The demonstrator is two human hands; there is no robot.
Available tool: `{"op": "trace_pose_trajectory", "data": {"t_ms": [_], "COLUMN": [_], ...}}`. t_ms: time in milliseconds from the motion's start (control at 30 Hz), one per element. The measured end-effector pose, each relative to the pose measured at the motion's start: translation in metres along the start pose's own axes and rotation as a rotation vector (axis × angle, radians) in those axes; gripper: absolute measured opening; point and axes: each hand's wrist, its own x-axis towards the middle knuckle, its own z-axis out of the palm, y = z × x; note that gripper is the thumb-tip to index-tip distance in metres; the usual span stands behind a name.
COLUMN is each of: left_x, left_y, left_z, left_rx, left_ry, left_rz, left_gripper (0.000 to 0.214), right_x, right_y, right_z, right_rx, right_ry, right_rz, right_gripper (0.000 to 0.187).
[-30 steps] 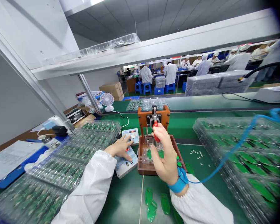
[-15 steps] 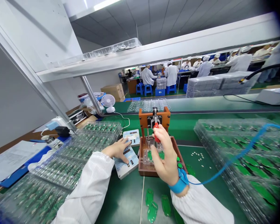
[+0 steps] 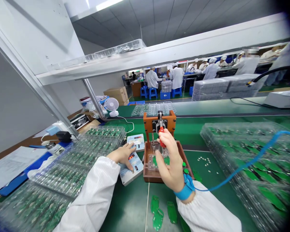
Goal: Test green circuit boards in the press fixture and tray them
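Observation:
A brown test fixture (image 3: 181, 153) stands on the green mat in front of me, with a clear plate over green circuit boards (image 3: 166, 159) in its bed. My right hand (image 3: 170, 164) is wrapped round the fixture's red clamp lever (image 3: 160, 132), which is pulled down. A blue wrist strap (image 3: 185, 190) with a coiled cord sits on that wrist. My left hand (image 3: 122, 155) lies on a small white meter (image 3: 133, 166) with a red digit display, fingers stretched flat across its top. A second white meter (image 3: 136, 141) lies just behind it.
Stacked clear trays of green boards (image 3: 70, 170) fill the left side, and more trays (image 3: 251, 161) fill the right. Loose green boards (image 3: 159, 209) lie near the front edge. A small fan (image 3: 111, 105) stands at the back left. People in white coats work in the background.
The hands have barely moved. The red digits on the meter show again after being dark half a second ago. The blue cord has swung lower on the right.

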Motion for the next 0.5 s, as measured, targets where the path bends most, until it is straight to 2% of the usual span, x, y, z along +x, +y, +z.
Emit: {"op": "trace_pose_trajectory", "data": {"t_ms": [233, 333, 400, 433, 467, 500], "left_x": [-0.002, -0.019, -0.039, -0.05, -0.061, -0.071], "left_y": [0.01, 0.016, 0.027, 0.035, 0.046, 0.06], "left_z": [-0.004, -0.01, -0.015, -0.015, -0.013, -0.008], "left_rx": [0.045, 0.034, 0.007, -0.022, -0.072, -0.138], "left_ry": [-0.014, 0.067, 0.157, 0.193, 0.208, 0.22], "left_rz": [-0.032, -0.063, -0.097, -0.091, -0.067, 0.017], "left_gripper": [0.133, 0.125, 0.105, 0.088, 0.067, 0.048], "right_x": [0.001, 0.002, 0.002, 0.002, 0.002, 0.002], "right_y": [0.0, 0.0, 0.0, 0.0, 0.0, 0.0], "right_z": [0.002, 0.0, 0.0, -0.001, -0.001, -0.001], "right_rx": [0.017, 0.014, 0.012, 0.012, 0.013, 0.016], "right_ry": [-0.006, -0.009, -0.012, -0.012, -0.01, -0.007], "right_rz": [-0.015, -0.017, -0.016, -0.016, -0.018, -0.019], "right_gripper": [0.072, 0.072, 0.072, 0.072, 0.072, 0.072]}}
